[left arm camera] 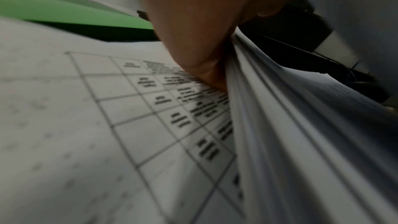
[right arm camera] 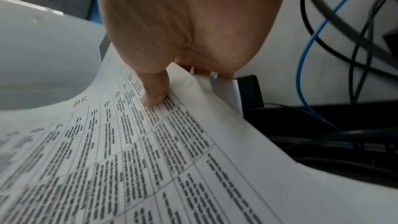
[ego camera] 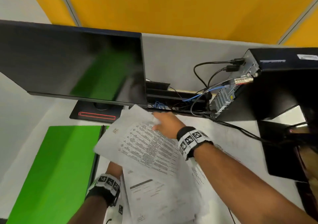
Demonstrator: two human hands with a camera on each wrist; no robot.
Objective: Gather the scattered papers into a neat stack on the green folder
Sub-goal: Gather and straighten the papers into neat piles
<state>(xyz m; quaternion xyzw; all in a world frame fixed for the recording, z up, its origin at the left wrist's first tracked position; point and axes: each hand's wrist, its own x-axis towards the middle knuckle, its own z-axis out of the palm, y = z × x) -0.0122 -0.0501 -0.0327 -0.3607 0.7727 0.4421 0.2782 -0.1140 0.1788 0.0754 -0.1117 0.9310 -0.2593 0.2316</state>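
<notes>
Fingers of the right hand point(ego camera: 164, 124) pinch the far edge of a printed sheet point(ego camera: 148, 144), thumb point(right arm camera: 154, 91) on top and the other fingers curled beneath, as the right wrist view shows. Over on the other side, the left hand point(left arm camera: 193, 28) grips a bundle of papers point(left arm camera: 301, 134) by its edge, thumb pressed on a sheet with a printed table; in the head view that hand is mostly hidden under the pages.

Both hands hold their papers raised off the white desk point(ego camera: 232, 137), just right of the green folder point(ego camera: 51, 163), whose top lies bare. The lifted sheet's left corner overhangs the folder's black spine.

I judge the gathering well along but the stacking not begun: nothing sits on the folder yet, the pages are fanned and skewed, and at least one more printed sheet point(ego camera: 199, 173) lies on the desk under the right forearm.

Count: one folder, two hands, one single sheet in the right, and a bundle in the left too blurred to number; behind stand one monitor point(ego camera: 68, 60) and one black computer case point(ego camera: 284, 86)
</notes>
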